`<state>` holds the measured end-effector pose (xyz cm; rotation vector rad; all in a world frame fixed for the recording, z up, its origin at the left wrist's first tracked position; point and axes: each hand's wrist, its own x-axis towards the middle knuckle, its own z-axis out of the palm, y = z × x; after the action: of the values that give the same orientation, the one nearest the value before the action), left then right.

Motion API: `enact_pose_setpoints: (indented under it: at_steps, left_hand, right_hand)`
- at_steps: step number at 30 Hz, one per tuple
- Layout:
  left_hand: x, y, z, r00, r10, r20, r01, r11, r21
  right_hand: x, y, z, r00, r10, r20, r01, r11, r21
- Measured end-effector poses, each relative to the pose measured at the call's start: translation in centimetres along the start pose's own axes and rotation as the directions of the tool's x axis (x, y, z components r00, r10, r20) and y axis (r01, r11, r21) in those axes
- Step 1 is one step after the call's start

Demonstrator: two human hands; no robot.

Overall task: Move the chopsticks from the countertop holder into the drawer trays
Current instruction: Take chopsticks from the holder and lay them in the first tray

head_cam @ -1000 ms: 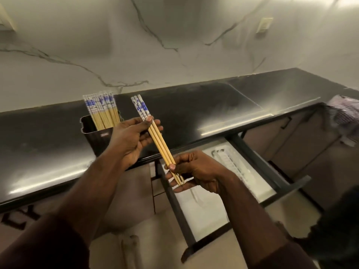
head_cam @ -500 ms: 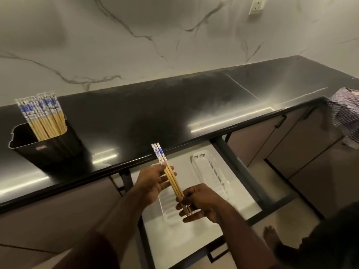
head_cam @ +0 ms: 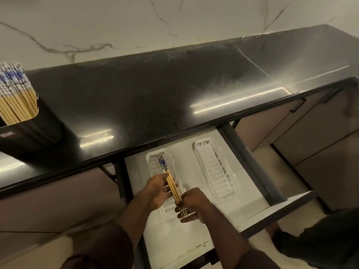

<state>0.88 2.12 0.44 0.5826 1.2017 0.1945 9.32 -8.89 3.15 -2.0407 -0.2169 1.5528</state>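
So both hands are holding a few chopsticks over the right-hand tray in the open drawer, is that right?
Not quite. The head view shows the left hand and right hand holding the chopsticks over the left tray, not the right one. The right tray lies apart from them in the same open drawer.

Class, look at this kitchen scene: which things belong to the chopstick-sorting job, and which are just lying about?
Part of the job:
left hand
right hand
held chopsticks
left tray
right tray
drawer
holder
remaining chopsticks

Just there:
countertop
marble wall
cabinet doors
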Motion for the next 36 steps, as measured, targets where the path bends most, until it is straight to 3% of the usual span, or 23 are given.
enact_pose_setpoints:
  at_steps: [7,13,16,23,36]
  left_hand:
    - [3.4,-0.4,0.1,0.999,-0.02,-0.044,0.02,1.0,-0.008]
    - [5.1,-0.8,-0.1,0.997,-0.062,-0.04,0.062,0.998,0.014]
    - [5.7,-1.0,-0.1,0.997,-0.07,-0.044,0.071,0.997,0.027]
    - [6.3,-1.9,0.4,0.997,-0.07,-0.045,0.072,0.997,0.035]
    - [7.0,-3.2,0.4,0.997,0.01,-0.075,0.0,0.991,0.13]
  right_hand:
    - [3.7,0.4,2.8,0.968,-0.055,-0.244,0.021,0.99,-0.137]
    - [5.2,0.9,4.7,0.912,-0.2,-0.357,0.025,0.898,-0.44]
    - [5.3,0.7,5.0,0.892,-0.236,-0.386,0.017,0.87,-0.492]
    - [5.4,1.5,5.7,0.869,-0.345,-0.355,0.028,0.751,-0.66]
    - [6.3,2.6,6.8,0.881,-0.373,-0.29,0.061,0.698,-0.714]
